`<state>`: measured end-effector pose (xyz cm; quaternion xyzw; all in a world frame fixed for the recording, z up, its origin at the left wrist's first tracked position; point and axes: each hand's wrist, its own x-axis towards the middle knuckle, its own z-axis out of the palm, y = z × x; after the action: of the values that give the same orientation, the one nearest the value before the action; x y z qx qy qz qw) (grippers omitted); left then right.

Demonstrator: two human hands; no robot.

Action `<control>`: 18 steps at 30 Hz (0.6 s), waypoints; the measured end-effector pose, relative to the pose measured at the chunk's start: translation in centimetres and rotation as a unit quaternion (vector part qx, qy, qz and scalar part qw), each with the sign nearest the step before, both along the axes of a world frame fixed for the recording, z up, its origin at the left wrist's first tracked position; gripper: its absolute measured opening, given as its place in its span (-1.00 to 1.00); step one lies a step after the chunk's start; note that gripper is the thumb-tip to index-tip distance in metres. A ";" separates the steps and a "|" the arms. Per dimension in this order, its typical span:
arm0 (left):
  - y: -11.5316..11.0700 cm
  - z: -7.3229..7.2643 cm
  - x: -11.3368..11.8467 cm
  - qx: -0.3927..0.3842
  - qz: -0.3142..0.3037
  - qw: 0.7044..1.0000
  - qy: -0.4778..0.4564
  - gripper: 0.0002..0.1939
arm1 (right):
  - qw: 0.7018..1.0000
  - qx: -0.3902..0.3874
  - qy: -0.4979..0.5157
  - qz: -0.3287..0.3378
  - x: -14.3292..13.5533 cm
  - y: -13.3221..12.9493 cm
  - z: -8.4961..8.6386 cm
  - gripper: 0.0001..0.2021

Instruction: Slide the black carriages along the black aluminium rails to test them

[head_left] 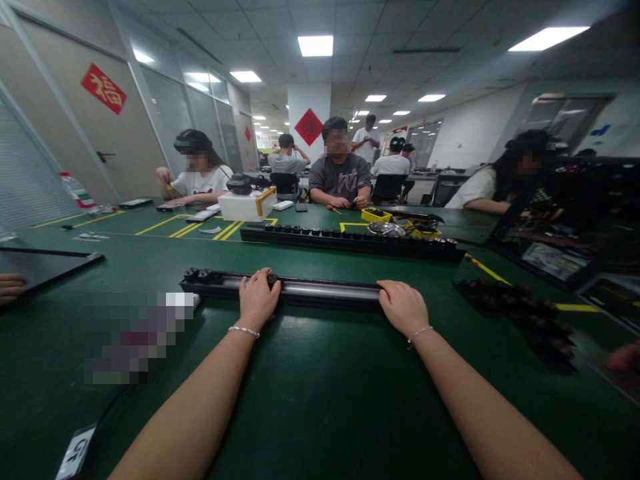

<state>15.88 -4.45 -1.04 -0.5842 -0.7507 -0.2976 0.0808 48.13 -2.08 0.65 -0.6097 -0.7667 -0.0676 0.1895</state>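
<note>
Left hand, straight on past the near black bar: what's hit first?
Probably the far black bar with its row of small black parts; the left hand points toward the bar's left portion, though depth is hard to judge.

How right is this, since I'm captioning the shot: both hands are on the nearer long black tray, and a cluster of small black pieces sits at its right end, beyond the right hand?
Not quite: the head view shows the cluster of small black pieces at the left end of the nearer long black tray, beyond the left hand. Both hands are indeed on it.
</note>
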 end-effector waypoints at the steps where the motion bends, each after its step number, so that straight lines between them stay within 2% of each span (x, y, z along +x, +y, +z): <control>1: 0.0 0.0 0.0 -0.001 -0.001 1.000 0.000 -0.57 | 1.000 0.000 0.000 0.000 0.0 0.0 0.0 -0.61; 18: 0.1 -0.4 0.0 0.005 -0.026 1.000 -0.003 -0.57 | 1.000 -0.006 0.013 0.001 -0.2 -0.4 0.4 -0.59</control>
<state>15.87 -4.32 -1.40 -0.6023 -0.7339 -0.3052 0.0737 47.97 -2.51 1.06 -0.6106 -0.7655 -0.0546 0.1955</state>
